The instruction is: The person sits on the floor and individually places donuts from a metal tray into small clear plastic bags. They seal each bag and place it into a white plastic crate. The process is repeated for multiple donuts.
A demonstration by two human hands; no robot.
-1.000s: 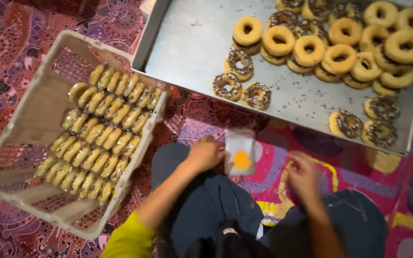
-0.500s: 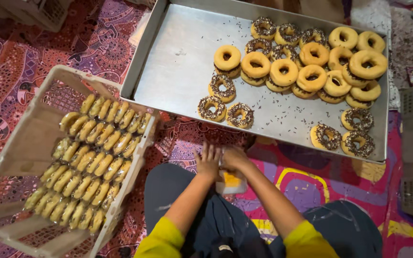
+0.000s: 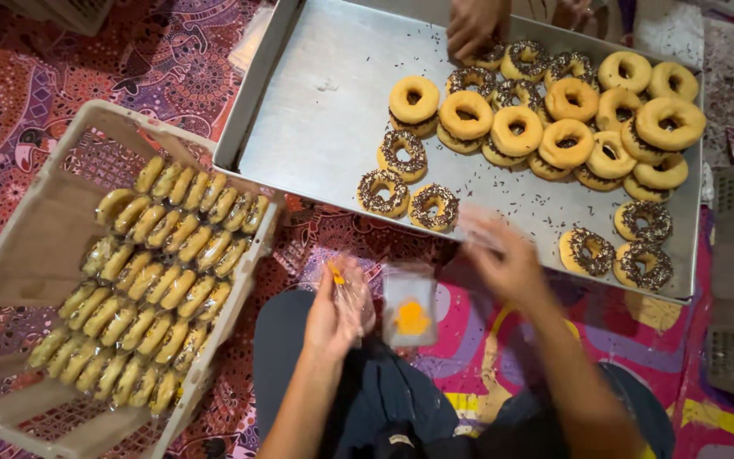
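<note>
The left hand [image 3: 337, 306] is closed around a clear plastic bag [image 3: 352, 299] with an orange mark. Just to its right lies a small stack of the same bags [image 3: 409, 316] on the person's lap. The right hand [image 3: 503, 259], blurred, fingers loosely spread and holding nothing, hovers just short of the metal tray [image 3: 324, 127], near a sprinkled doughnut [image 3: 434, 206]. Left of the left hand stands a crate [image 3: 19, 246] of wrapped doughnuts [image 3: 159, 289]. Another person's hand [image 3: 473, 25] reaches in at the tray's far edge.

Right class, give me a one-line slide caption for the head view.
Left hand holds a clear plastic bag as right hand nears sprinkled doughnuts on a metal tray.
</note>
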